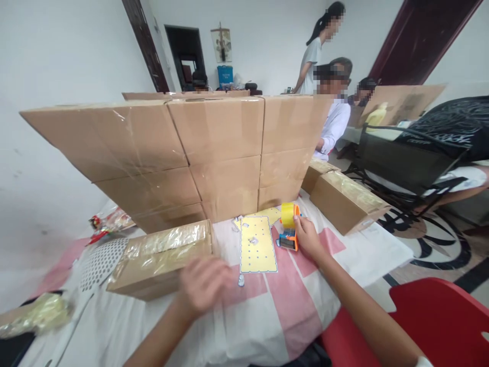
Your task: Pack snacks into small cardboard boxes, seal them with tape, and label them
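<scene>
Cloth-covered worktop [300, 311] is backed at far side by stacked cartons [225, 132]. Taped box [155, 278], left, is overlapped at its right end by blurred left hand [204, 283]; that grip can't be told. Yellow sheet [262, 257] is laid centrally. Tape dispenser [288, 223] is held right of it, in right hand [307, 237], the nearer one: grip narrowed on its right side, long axis near-far; orange-blue body, yellow roll [288, 214] far.
</scene>
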`<state>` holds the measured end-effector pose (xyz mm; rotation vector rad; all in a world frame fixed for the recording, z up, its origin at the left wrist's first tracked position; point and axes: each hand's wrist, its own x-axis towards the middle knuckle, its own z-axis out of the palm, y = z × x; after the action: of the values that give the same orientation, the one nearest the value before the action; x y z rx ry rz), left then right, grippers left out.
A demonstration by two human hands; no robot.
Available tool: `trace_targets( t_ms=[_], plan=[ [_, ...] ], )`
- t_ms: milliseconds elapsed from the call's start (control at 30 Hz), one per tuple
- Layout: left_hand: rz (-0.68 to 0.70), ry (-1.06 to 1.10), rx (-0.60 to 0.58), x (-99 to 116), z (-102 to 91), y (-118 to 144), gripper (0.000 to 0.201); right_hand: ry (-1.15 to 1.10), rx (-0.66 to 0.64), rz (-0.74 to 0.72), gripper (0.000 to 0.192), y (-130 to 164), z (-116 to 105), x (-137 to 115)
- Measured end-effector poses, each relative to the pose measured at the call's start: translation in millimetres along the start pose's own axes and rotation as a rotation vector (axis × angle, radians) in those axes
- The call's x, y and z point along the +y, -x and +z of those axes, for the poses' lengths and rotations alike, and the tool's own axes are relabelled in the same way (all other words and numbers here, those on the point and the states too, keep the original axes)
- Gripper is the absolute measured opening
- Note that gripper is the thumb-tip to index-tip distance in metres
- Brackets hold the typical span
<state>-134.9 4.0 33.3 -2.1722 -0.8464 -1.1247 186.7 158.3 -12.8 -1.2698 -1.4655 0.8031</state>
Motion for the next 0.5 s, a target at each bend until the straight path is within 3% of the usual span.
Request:
trace_targets(
  t_ms=[33,100,133,200,267,300,367,500],
  plan=[
    [0.055,0.123,-0.057,15,15.1,-9,0.011,0.0,0.019,-0.01,0.067,2,4,-3],
    [0.009,0.276,-0.16,37,48.0,-26,0.003,-0.017,0.043,-0.023,0.066,6,13,-11],
    [-0.117,0.337,-0.179,43,64.4,-34,0.004,-0.04,0.047,-0.026,0.064,8,17,-17],
    [-0.55,0.485,-0.202,42,94.1,-49,0.016,-0.138,0.048,-0.018,0.061,10,26,-29],
    [-0.958,0.69,-0.229,31,116.3,-59,0.024,-0.255,0.046,-0.022,0.057,8,34,-42],
    [-1.074,0.79,-0.248,24,123.9,-63,0.026,-0.295,0.041,-0.037,0.056,7,38,-47],
    [-1.134,0.929,-0.275,12,132.2,-65,0.028,-0.298,0.018,-0.096,0.056,3,48,-55],
    [-1.164,0.954,-0.263,-1,130.4,-59,0.025,-0.232,-0.059,-0.175,0.057,-3,68,-56]
  ],
)
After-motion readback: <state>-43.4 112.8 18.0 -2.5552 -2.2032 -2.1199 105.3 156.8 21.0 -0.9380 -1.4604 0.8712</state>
